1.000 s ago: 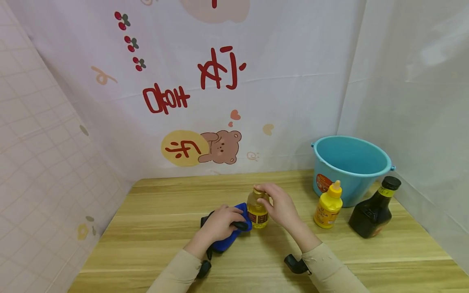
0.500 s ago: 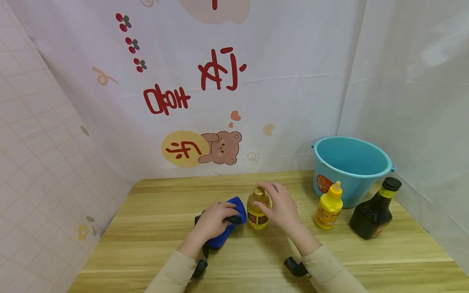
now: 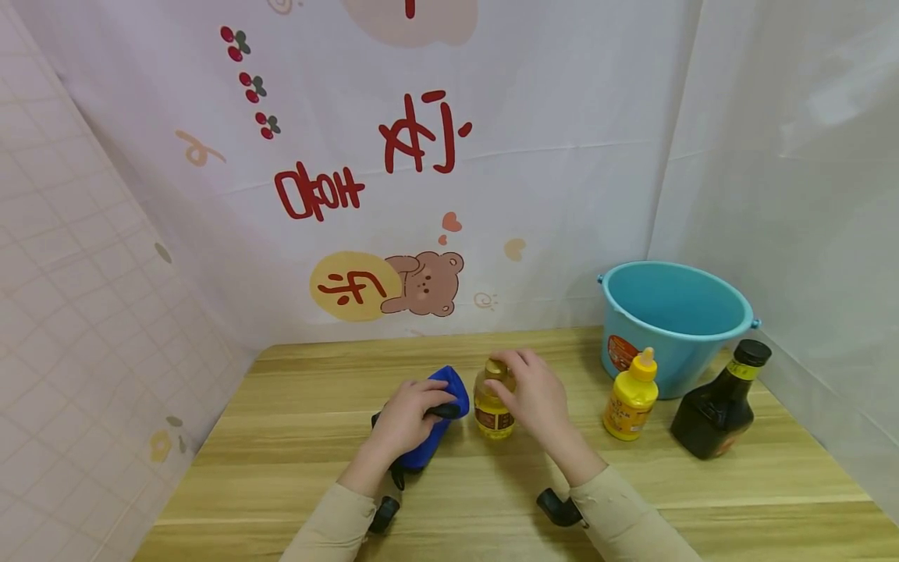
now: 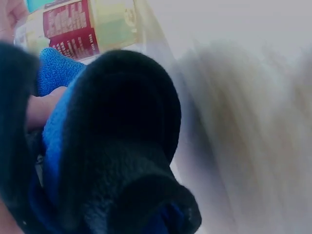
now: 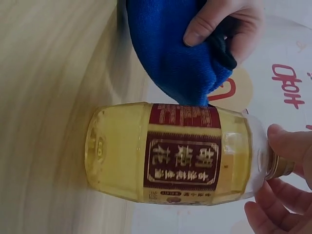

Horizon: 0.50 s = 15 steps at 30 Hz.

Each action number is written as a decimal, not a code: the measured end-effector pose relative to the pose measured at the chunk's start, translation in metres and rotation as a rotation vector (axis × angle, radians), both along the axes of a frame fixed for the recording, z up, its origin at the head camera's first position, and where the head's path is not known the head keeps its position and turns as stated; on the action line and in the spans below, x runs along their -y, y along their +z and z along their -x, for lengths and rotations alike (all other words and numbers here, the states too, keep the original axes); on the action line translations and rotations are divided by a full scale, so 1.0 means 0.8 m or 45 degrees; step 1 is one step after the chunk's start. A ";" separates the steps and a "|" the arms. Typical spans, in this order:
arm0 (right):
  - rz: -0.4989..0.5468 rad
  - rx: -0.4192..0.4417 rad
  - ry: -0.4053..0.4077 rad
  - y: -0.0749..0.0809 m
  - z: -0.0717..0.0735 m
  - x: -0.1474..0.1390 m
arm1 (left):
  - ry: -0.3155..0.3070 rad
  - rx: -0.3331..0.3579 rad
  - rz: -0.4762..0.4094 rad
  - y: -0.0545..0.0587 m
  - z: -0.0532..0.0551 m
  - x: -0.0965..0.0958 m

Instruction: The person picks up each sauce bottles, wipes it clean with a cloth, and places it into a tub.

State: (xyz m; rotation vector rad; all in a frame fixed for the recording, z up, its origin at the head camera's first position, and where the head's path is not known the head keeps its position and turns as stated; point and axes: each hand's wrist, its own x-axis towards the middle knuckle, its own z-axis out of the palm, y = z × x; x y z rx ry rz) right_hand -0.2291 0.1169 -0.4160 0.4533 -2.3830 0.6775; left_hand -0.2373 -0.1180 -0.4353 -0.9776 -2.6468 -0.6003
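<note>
A blue cloth with black edging [image 3: 430, 445] is bunched in my left hand [image 3: 406, 417], whose thumb and fingers grip it just left of the oil bottle [image 3: 494, 417]. The bottle stands upright, holding yellow oil under a gold cap, with a dark red label. At its neck and cap, my right hand [image 3: 537, 394] pinches between thumb and fingers. In the right wrist view, the cloth [image 5: 170, 48] hangs close beside the label; whether it touches the glass I cannot tell. Dark cloth folds fill much of the left wrist view.
To the right, a yellow squeeze bottle [image 3: 630, 398] and a dark sauce bottle [image 3: 712, 414] stand in front of a light blue bucket [image 3: 674, 328]. A patterned white sheet [image 3: 562, 195] hangs behind the wooden table [image 3: 309, 421].
My left hand has drawn the cloth leftward from the oil bottle. My right fingers loosened around the cap, then closed on it again; the bottle has stayed in nearly the same place.
</note>
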 end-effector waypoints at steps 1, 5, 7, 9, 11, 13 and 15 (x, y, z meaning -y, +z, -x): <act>0.002 0.002 0.010 0.000 0.000 0.000 | -0.006 -0.005 -0.010 0.000 0.000 0.000; 0.021 -0.002 0.080 0.000 0.001 -0.002 | -0.033 -0.028 -0.046 0.003 0.002 0.001; 0.038 -0.008 0.127 0.000 0.002 -0.003 | -0.045 -0.034 -0.073 0.007 0.002 0.001; 0.048 -0.010 0.164 0.001 0.002 -0.004 | -0.055 -0.037 -0.101 0.012 0.002 0.001; 0.058 -0.005 0.194 0.001 0.003 -0.005 | -0.070 -0.034 -0.138 0.018 0.001 0.001; 0.063 0.002 0.215 0.001 0.004 -0.006 | -0.079 -0.037 -0.164 0.025 0.001 0.001; 0.072 0.011 0.237 0.001 0.005 -0.007 | -0.093 -0.052 -0.186 0.032 0.002 -0.001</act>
